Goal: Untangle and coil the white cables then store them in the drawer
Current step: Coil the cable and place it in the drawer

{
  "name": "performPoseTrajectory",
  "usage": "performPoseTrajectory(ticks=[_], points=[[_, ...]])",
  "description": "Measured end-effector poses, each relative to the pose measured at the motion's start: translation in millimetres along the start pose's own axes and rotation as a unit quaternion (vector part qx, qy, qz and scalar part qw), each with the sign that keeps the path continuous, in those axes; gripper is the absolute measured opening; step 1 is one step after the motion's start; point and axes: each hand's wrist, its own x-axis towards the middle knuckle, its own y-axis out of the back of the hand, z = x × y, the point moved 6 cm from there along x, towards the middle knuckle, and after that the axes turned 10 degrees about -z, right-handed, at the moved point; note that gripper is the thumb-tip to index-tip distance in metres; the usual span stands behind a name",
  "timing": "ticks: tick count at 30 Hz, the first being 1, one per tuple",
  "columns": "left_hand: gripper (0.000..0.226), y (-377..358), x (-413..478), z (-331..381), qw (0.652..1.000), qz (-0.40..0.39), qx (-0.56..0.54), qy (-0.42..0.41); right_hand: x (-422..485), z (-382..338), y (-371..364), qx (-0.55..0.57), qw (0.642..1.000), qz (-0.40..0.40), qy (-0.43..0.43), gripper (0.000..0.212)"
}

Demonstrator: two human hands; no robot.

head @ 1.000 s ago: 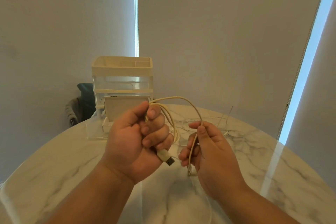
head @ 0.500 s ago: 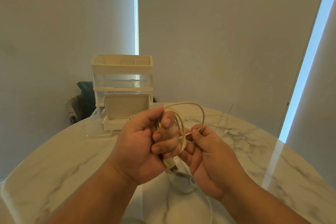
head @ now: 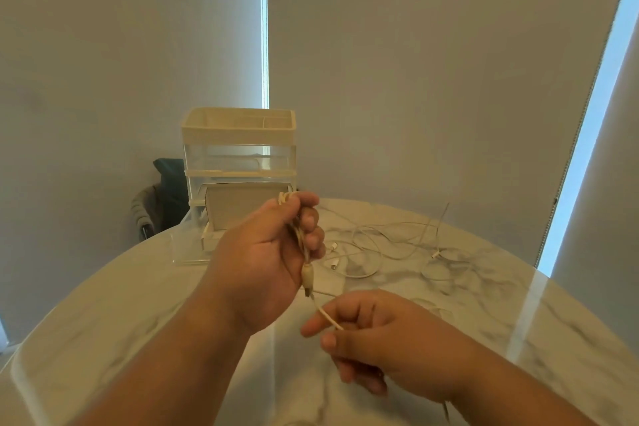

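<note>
My left hand (head: 262, 252) is closed around a bundle of coiled white cable (head: 300, 235), held upright above the table; its USB plug (head: 307, 278) hangs out below the fist. My right hand (head: 373, 335), lower and nearer to me, pinches the loose end of the same cable (head: 326, 316) between thumb and forefinger. More white cables (head: 373, 245) lie tangled on the marble table behind my hands. A cream and clear drawer organiser (head: 238, 162) stands at the back, its bottom drawer (head: 193, 249) pulled out toward me.
The round marble table (head: 518, 322) curves away on both sides. A dark chair with a grey cloth (head: 155, 204) sits behind the table at the left. Roller blinds cover the windows behind.
My right hand has dropped down and back toward me, drawing the cable's tail taut below the left fist. The wide loop above the hands is gone, gathered into the left hand.
</note>
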Motion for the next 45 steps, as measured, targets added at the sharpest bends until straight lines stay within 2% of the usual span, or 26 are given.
performPoseTrajectory(ticks=[5, 10, 13, 15, 19, 23, 26, 30, 31, 32, 33, 36, 40, 42, 45], points=[[0.026, 16.9, 1.2, 7.8, 0.996, 0.078, 0.038, -0.022, -1.8, -0.8, 10.3, 0.040, 0.999, 0.020, 0.024, 0.020], [0.024, 20.0, 3.3, 8.7, 0.993, 0.111, 0.021, -0.029, -7.3, -5.3, 22.8, -0.126, 0.983, 0.127, 0.029, 0.017], [0.022, 22.2, 4.1, 9.0, 0.990, 0.136, 0.006, -0.047, -7.2, -2.4, 17.6, -0.131, 0.987, 0.086, -0.020, 0.019], [0.022, 23.2, 4.1, 7.1, 0.987, 0.149, 0.015, -0.055, -8.3, 0.4, 9.9, -0.179, 0.980, 0.041, -0.072, 0.021], [0.026, 28.4, 3.0, 3.6, 0.982, 0.146, 0.106, -0.059, -8.4, 0.3, 5.9, -0.214, 0.974, 0.024, -0.075, 0.028], [0.027, 28.0, -0.3, 5.7, 0.931, 0.119, 0.342, -0.040, -13.7, -12.5, 18.6, -0.180, 0.977, 0.116, 0.005, 0.016], [0.026, 15.9, -2.7, 2.9, 0.898, 0.072, 0.430, -0.057, -22.3, -25.3, 27.0, -0.169, 0.968, 0.174, 0.059, 0.014], [0.024, 3.7, -3.3, -10.4, 0.811, 0.012, 0.582, -0.056, -24.5, -30.8, 26.4, -0.171, 0.956, 0.212, 0.111, 0.011], [0.022, 2.2, -3.2, -13.5, 0.800, 0.008, 0.598, -0.055, -24.1, -29.8, 26.2, -0.160, 0.956, 0.216, 0.116, 0.014], [0.021, 2.6, -2.9, -16.1, 0.800, 0.009, 0.597, -0.053, -23.9, -28.1, 26.7, -0.145, 0.959, 0.213, 0.116, 0.015], [0.019, 4.2, -2.6, -17.2, 0.819, 0.023, 0.572, -0.046, -23.4, -25.7, 26.9, -0.130, 0.965, 0.202, 0.106, 0.015], [0.020, 16.3, -2.7, -15.7, 0.908, 0.101, 0.407, -0.012, -21.2, -19.9, 24.4, -0.137, 0.978, 0.142, 0.063, 0.008], [0.031, 28.1, 2.2, -13.5, 0.944, 0.122, 0.307, -0.003, -22.6, -22.8, 24.5, -0.089, 0.986, 0.115, 0.079, 0.010], [0.031, 30.3, 5.7, -14.5, 0.977, 0.129, 0.169, -0.023, -22.1, -21.2, 21.2, -0.110, 0.990, 0.075, 0.050, 0.009], [0.027, 39.9, 8.0, -12.2, 0.984, 0.168, 0.034, -0.053, -21.7, -14.7, 21.7, -0.165, 0.984, 0.065, 0.003, 0.010]])
